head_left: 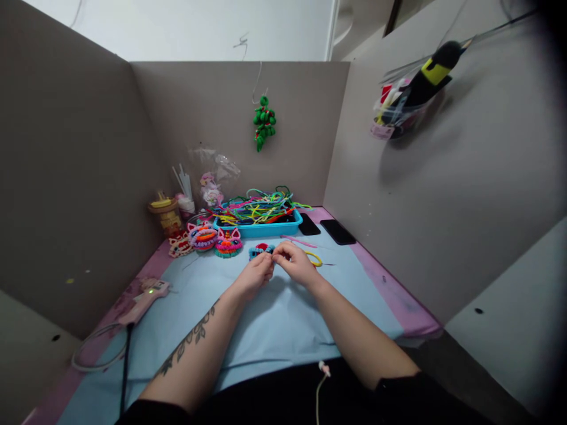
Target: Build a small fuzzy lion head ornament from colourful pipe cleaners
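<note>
My left hand and my right hand meet above the middle of the table. Both have their fingers pinched together at the tips, and what lies between them is too small to make out. Just beyond the fingers is a blue and red fuzzy piece, partly hidden by my hands; I cannot tell whether they touch it. A yellow-handled tool, seemingly scissors, shows to the right of my right hand. Further left stand colourful pipe-cleaner animal heads, one with pink ears and one in purple and orange.
A blue tray full of pipe cleaners stands at the back. Two black phones lie right of it. At left, a pink glue gun trails its cord. Grey partitions enclose the table; a green ornament hangs behind.
</note>
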The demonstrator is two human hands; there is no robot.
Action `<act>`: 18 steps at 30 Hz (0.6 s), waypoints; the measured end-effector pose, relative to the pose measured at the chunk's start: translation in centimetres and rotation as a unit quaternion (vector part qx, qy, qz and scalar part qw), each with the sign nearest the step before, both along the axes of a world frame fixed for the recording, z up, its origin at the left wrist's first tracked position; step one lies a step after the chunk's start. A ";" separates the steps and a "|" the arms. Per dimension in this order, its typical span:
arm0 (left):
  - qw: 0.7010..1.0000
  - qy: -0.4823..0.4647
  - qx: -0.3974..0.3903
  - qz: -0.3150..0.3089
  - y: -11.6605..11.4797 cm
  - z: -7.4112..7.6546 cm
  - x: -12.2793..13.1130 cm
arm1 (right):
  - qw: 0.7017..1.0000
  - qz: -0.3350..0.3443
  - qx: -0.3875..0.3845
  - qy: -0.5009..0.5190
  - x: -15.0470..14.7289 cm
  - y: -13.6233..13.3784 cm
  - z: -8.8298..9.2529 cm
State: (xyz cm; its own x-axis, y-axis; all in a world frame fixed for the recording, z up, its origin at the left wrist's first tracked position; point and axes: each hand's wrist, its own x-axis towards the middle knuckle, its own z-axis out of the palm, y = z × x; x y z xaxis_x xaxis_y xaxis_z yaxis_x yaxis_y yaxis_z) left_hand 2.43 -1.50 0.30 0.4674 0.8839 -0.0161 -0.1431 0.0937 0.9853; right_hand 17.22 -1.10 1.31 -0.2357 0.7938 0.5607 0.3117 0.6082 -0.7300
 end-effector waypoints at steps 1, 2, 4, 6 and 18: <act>1.000 0.002 0.002 0.000 0.0 0.0 0.0 | 1.000 0.001 -0.001 -0.002 0.0 0.0 0.0; 1.000 0.005 0.003 0.000 0.0 0.0 0.1 | 1.000 0.002 0.000 -0.005 0.0 0.0 -0.1; 1.000 0.008 0.003 0.000 -0.1 0.0 0.1 | 1.000 0.003 0.002 -0.016 -0.2 0.0 -0.2; 1.000 0.009 -0.002 -0.002 -0.2 0.1 0.1 | 1.000 0.009 -0.001 -0.030 -0.3 -0.1 -0.3; 0.995 -0.060 -0.073 -0.005 -0.2 0.7 -0.2 | 0.995 -0.079 -0.002 -0.067 1.5 1.6 -1.0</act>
